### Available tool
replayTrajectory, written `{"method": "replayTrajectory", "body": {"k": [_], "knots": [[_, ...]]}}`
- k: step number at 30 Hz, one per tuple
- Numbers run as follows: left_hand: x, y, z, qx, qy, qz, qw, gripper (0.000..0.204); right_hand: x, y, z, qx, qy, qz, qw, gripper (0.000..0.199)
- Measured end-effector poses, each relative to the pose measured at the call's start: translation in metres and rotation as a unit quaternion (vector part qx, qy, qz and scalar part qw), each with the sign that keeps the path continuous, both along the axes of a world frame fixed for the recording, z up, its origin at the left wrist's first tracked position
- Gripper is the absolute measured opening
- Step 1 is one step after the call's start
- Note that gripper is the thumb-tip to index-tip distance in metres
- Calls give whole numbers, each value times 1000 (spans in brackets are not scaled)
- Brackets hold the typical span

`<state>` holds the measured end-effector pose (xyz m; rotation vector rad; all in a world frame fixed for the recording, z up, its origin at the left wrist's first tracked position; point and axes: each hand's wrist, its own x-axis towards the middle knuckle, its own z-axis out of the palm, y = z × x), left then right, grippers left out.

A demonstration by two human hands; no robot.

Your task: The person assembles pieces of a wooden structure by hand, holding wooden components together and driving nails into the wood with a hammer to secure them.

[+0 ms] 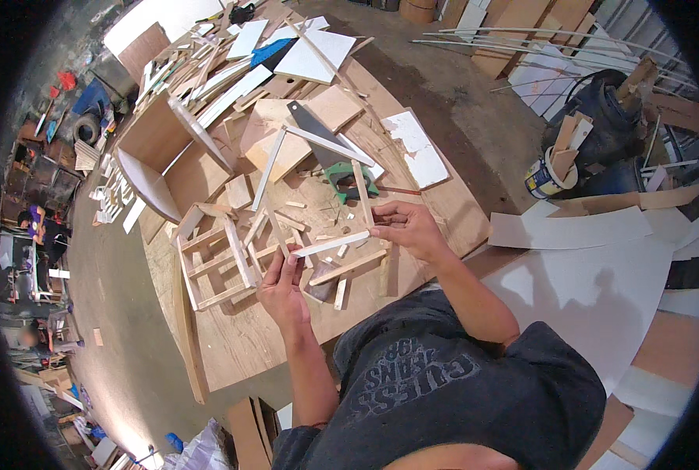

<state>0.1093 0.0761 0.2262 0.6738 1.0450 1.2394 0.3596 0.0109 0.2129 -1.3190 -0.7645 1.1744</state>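
White strip (332, 244) held between two hands

From where I stand, it lies on the person's side of the green-handled saw (351, 184), long axis running left to right. The left hand (285, 294) pinches the end farther from the saw; the right hand (409, 229) pinches the nearer end. Bare-wood strips (362, 194) meet both ends; whether they're fastened, I can't tell.

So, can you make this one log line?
left hand: holds white strip, left end | right hand: holds its right end | nearby: green-handled saw | surface: wooden table
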Motion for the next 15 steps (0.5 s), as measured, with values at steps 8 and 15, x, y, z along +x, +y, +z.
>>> {"method": "replayTrajectory", "body": {"k": [8,15], "knots": [[55,5,5,-7,19,12,1000,36,54,13,2,5,29,6,1000,37],[96,12,5,-9,25,15,1000,36,98,25,-11,-1,25,21,999,40]]}}
